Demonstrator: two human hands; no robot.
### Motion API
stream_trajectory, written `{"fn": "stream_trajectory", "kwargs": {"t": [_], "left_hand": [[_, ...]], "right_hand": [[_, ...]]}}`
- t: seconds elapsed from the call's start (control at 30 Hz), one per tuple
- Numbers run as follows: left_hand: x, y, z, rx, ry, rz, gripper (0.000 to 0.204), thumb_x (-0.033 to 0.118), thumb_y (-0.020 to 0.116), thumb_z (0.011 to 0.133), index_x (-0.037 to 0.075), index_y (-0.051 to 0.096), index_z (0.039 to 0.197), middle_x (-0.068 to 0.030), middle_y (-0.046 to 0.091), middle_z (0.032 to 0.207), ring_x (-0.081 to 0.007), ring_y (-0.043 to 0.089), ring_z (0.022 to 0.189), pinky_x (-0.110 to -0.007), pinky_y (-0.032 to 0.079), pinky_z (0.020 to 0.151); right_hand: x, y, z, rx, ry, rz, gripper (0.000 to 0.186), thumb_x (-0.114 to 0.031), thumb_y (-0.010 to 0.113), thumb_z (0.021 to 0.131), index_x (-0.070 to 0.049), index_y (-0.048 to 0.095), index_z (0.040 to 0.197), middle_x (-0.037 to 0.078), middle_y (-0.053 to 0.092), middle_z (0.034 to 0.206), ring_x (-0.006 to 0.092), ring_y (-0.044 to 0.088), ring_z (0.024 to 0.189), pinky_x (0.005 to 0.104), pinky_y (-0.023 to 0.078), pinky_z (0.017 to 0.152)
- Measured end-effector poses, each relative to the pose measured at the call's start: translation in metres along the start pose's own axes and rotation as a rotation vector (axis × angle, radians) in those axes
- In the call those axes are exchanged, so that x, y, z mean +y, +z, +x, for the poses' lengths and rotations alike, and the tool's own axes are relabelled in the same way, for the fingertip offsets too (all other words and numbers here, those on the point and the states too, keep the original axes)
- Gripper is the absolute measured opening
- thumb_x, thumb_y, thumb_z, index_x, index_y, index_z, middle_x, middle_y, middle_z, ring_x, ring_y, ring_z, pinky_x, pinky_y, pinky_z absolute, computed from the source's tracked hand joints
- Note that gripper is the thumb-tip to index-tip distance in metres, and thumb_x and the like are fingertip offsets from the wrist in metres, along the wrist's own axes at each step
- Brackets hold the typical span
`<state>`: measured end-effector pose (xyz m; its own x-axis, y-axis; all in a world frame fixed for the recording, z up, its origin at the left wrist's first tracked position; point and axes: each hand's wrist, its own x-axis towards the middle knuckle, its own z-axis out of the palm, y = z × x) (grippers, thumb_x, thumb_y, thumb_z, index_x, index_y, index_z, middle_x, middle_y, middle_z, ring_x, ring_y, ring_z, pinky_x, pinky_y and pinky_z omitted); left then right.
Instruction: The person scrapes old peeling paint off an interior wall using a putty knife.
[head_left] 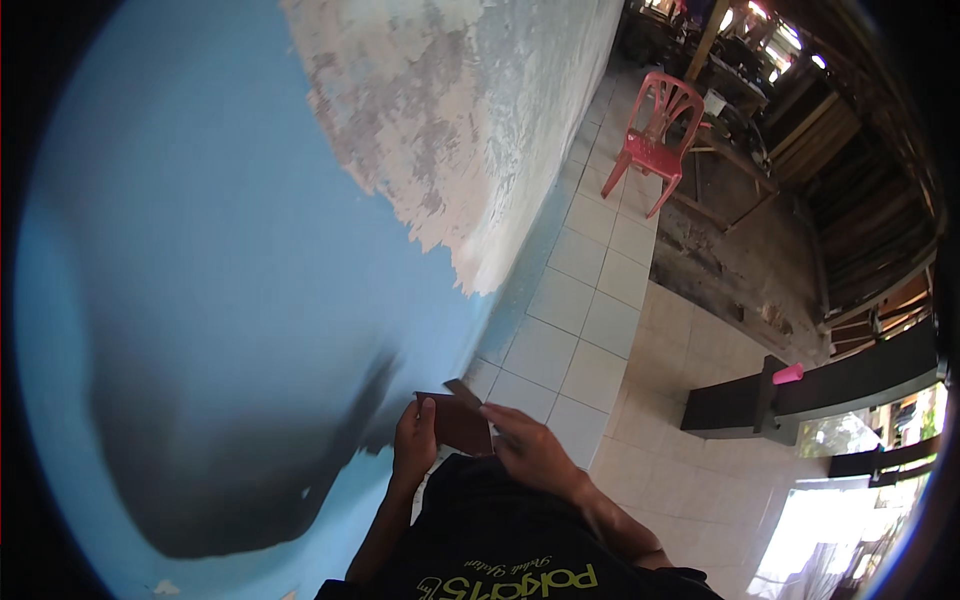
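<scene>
My left hand (414,443) is closed on the edge of a reddish-brown rectangular sheet (462,426), which looks like sandpaper, its thumb lying on the face. On the other side, my right hand (530,446) grips a narrow, flat, grey-brown strip (462,393) that sticks out past its fingers toward the wall. The strip lies over the sheet's upper edge; whether it is a blade or a folded piece I cannot tell. Both hands are in front of my dark shirt, beside the blue wall (230,220).
A large patch of bare, mottled plaster (420,110) shows on the wall. Pale floor tiles (565,300) run along its foot to a red plastic chair (655,140). At the right stands a dark beam-like structure (725,405) with a pink cup (789,374) on it.
</scene>
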<state>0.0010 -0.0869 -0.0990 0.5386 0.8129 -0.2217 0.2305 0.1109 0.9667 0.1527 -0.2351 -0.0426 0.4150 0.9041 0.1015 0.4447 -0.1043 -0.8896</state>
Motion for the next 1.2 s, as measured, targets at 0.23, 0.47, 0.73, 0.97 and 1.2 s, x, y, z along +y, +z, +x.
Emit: {"fn": "stream_trajectory", "kwargs": {"t": [0.23,0.47,0.73,0.97,1.2], "left_hand": [[0.0,-0.016,-0.022,-0.074,-0.227,-0.725,0.036,0.032,0.047,0.109,0.004,0.057,0.128,-0.0081,0.066,0.12,-0.0183,0.063,0.113,-0.036,0.047,0.102],[0.013,-0.021,-0.05,-0.073,-0.119,-0.723,0.041,0.034,0.048,0.109,0.002,0.056,0.133,-0.0087,0.064,0.127,-0.0174,0.06,0.12,-0.037,0.044,0.106],[0.011,-0.04,-0.076,-0.134,0.048,-0.739,0.047,0.035,0.045,0.11,0.0,0.048,0.141,-0.0092,0.061,0.13,-0.0179,0.059,0.121,-0.037,0.046,0.105],[0.016,-0.057,-0.101,-0.005,0.111,-0.657,0.051,0.036,0.041,0.111,0.001,0.041,0.148,-0.0089,0.058,0.134,-0.0169,0.059,0.12,-0.035,0.049,0.102],[0.007,-0.048,-0.109,0.073,0.124,-0.857,0.049,0.032,0.041,0.111,0.003,0.038,0.15,-0.0101,0.054,0.139,-0.0195,0.052,0.13,-0.039,0.041,0.11]], "right_hand": [[-0.03,0.012,-0.031,-0.162,0.048,-0.216,0.049,-0.002,0.06,0.088,-0.013,0.062,0.136,0.011,0.058,0.142,0.0362,0.065,0.116,0.0437,0.058,0.093],[-0.044,0.022,-0.055,-0.041,-0.137,-0.322,0.043,0.003,0.063,0.088,-0.009,0.067,0.129,0.017,0.063,0.135,0.0345,0.068,0.112,0.04,0.059,0.087],[-0.046,0.011,-0.058,-0.099,0.137,0.2,0.045,-0.004,0.057,0.1,-0.004,0.053,0.145,0.019,0.064,0.133,0.021,0.072,0.09,0.0287,0.057,0.069],[-0.075,0.007,-0.036,-0.443,0.341,0.61,0.048,-0.014,0.046,0.108,-0.001,0.038,0.154,0.016,0.068,0.125,0.009,0.063,0.066,0.0206,0.049,0.056],[-0.062,0.018,-0.033,-0.494,0.437,0.549,0.047,-0.016,0.05,0.108,0.0,0.042,0.151,0.012,0.07,0.117,0.0057,0.053,0.061,0.0204,0.045,0.054]]}}
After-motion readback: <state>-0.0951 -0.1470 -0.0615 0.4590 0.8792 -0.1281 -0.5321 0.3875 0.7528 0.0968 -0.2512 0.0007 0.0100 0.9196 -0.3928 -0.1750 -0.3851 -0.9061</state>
